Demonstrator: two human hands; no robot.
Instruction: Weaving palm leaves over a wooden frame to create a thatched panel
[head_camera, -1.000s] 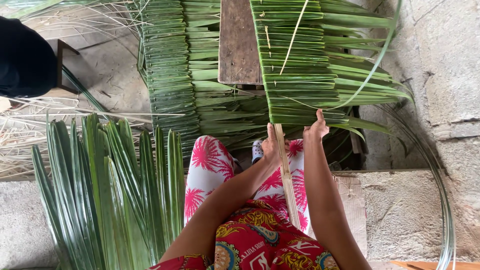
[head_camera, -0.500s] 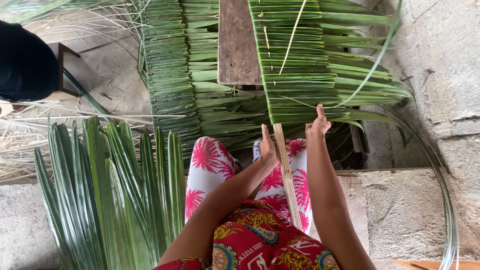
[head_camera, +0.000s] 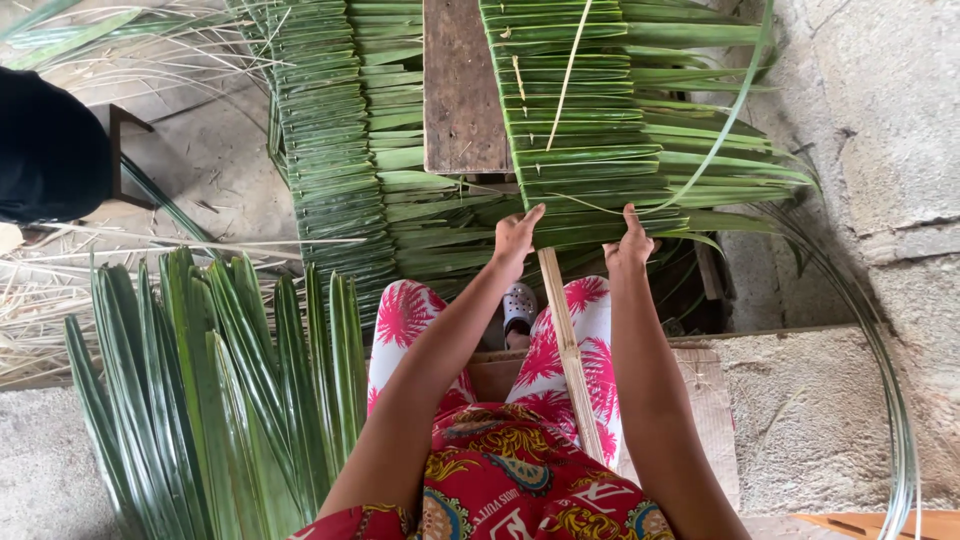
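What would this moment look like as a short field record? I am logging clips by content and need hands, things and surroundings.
left hand: fingers on the near edge of the folded leaf panel, beside the wooden slat
right hand: pinching the same near edge
wooden slat: runs from the lap up under the panel
thin leaf strip: curves away over the panel
loose palm leaves: bundle to the person's left
wooden bench: under the panel
finished panel: lies left of the bench

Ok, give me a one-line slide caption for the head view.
Both hands, left and right, press folded palm leaves onto a wooden slat.
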